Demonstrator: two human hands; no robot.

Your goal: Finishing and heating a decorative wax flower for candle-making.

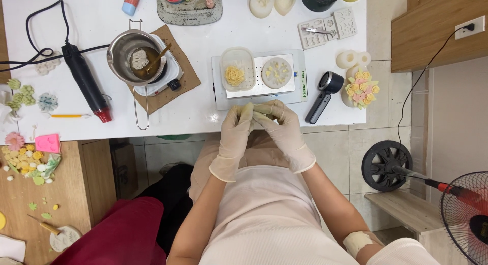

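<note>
A white worktable (213, 117) stands over a tiled floor, with a wooden side surface at the left and a floor fan (465, 211) at the right.

Nearest the viewer, both hands wear cream disposable gloves and meet at the table's front edge. The left hand (235, 130) and the right hand (281, 126) have fingertips curled together around a small pale item (252, 111); what it is cannot be told, as the fingers hide most of it.

Just beyond the hands lies a flat scale (259, 79). On it rest a translucent mould (237, 69) containing a yellow flower shape and a round mould (276, 72) with small yellow pieces.

A black handheld tool (325, 94) lies right of the scale. Left of the scale, a metal pot (135, 56) sits on a small hot plate (170, 74). A black heat gun (86, 84) lies further left.
</note>
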